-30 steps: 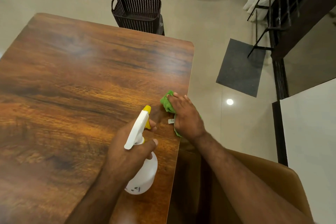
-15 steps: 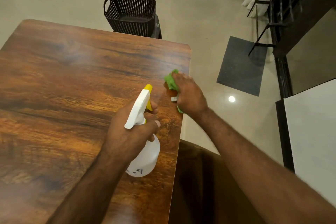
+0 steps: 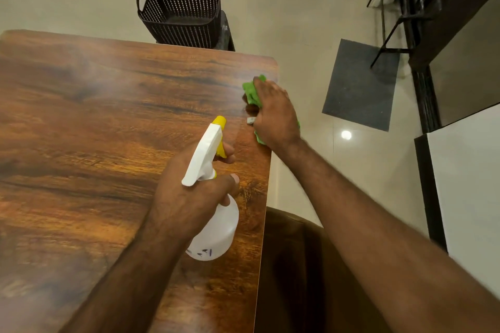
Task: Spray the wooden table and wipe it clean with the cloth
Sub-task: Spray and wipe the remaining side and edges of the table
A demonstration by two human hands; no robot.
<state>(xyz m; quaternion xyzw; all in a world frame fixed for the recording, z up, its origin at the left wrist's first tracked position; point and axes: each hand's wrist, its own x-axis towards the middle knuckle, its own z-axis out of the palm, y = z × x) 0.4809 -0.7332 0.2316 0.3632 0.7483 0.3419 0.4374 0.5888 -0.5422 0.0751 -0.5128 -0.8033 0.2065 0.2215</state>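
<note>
— What is seen from the head view?

— A wooden table (image 3: 94, 130) with dark grain is seen filling the left side. A white spray bottle (image 3: 216, 232) is held above it, near the table's right edge, with the yellow nozzle pointed away from the person.

— How is the bottle held?

— It is gripped at the neck by the left hand (image 3: 186, 197): the thumb is wrapped round the near side and a finger is curled in front of the yellow trigger. Whether the trigger is squeezed cannot be told.

— And where is the cloth?

— The green cloth (image 3: 251, 92) is found close to the table's far right corner, bunched under the right hand (image 3: 273, 116). The fingers are laid close together on top of it and it is pressed flat to the wood; a strip of green is also seen at the heel of the hand, at the table edge.

— What else is shown?

— A dark perforated basket (image 3: 181, 11) is seen on the floor beyond the far edge, a grey mat (image 3: 359, 84) to the right, and a brown chair (image 3: 297, 265) beside the table.
</note>
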